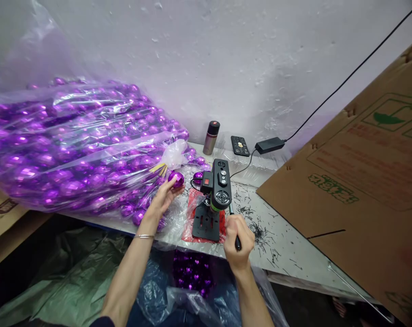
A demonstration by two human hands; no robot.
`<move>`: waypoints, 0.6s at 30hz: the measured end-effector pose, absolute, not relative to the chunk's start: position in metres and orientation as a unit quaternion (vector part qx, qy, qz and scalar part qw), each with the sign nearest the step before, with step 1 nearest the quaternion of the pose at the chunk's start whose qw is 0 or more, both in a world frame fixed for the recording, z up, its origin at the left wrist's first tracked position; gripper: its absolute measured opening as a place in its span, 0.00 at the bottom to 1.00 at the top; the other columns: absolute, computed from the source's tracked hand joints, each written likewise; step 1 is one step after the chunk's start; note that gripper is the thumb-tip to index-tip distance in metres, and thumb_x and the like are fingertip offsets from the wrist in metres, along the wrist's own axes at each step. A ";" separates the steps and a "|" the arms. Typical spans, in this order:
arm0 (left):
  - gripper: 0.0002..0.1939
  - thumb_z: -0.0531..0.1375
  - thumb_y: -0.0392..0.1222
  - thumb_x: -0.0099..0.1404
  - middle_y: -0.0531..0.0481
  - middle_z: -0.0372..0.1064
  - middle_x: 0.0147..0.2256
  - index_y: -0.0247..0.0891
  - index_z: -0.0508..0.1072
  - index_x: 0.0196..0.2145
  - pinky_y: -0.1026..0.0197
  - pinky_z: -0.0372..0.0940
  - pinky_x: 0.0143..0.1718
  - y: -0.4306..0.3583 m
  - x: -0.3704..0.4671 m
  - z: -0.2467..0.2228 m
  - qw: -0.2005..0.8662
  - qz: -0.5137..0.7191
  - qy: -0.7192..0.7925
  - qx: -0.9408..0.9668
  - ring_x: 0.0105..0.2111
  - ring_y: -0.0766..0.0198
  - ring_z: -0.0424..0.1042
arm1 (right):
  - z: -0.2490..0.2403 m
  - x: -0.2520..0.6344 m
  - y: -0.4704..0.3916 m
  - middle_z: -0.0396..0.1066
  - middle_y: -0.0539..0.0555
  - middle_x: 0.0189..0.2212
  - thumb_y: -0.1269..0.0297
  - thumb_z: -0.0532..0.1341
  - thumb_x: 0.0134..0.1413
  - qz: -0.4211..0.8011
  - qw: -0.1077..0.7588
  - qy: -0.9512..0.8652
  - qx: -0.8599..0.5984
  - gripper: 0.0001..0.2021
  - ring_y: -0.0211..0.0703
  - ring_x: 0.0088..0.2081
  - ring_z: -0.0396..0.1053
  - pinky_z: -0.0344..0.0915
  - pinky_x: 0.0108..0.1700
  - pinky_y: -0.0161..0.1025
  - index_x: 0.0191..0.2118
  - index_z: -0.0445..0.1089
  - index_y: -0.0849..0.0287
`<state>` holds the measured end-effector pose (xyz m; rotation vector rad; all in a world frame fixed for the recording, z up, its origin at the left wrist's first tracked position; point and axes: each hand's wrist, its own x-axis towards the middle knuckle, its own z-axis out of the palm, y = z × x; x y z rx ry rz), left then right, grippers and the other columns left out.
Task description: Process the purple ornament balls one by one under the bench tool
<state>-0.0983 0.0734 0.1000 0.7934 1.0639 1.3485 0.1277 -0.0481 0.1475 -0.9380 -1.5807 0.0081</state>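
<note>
Far left, clear plastic bag [90, 136], full of purple balls. Left hand [163, 196]: fingers pinching 1 faceted purple ball [176, 180], between bag and bench drill press [221, 182]. Ball probably wants a firm grip at its sides, fingertips off the drilling line. Right hand [242, 234]: fingers wrapped round the lever handle [238, 244]; even, unhurried pressure seems best.

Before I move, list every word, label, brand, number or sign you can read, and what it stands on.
No words or numbers are legible.
Green umbrella sign: on the large cardboard box.
Red print and green lettering, same box: too blurred to read.
Red mark, bottle cap: too small.
Any markings on the black machine: too small.
</note>
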 end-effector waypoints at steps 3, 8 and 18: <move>0.14 0.63 0.47 0.66 0.39 0.80 0.43 0.34 0.76 0.44 0.47 0.74 0.54 0.035 -0.095 0.099 0.661 0.577 0.401 0.265 0.45 0.52 0.80 | 0.153 0.128 -0.046 0.60 0.48 0.23 0.74 0.52 0.67 0.026 0.606 -0.674 -0.422 0.15 0.35 0.25 0.59 0.56 0.28 0.37 0.28 0.60 0.56; 0.16 0.59 0.49 0.70 0.38 0.80 0.46 0.33 0.77 0.46 0.50 0.74 0.56 0.004 -0.077 0.090 0.720 0.558 0.364 0.195 0.47 0.54 0.81 | 0.165 0.128 -0.043 0.56 0.46 0.21 0.69 0.52 0.70 0.048 0.597 -0.661 -0.452 0.18 0.34 0.24 0.56 0.52 0.28 0.38 0.24 0.57 0.55; 0.14 0.57 0.42 0.73 0.38 0.81 0.39 0.29 0.75 0.48 0.61 0.78 0.41 -0.010 -0.043 0.083 0.773 0.521 0.355 0.079 0.38 0.60 0.82 | 0.172 0.125 -0.045 0.55 0.45 0.20 0.64 0.51 0.72 0.043 0.592 -0.661 -0.459 0.20 0.34 0.24 0.54 0.53 0.29 0.37 0.24 0.56 0.55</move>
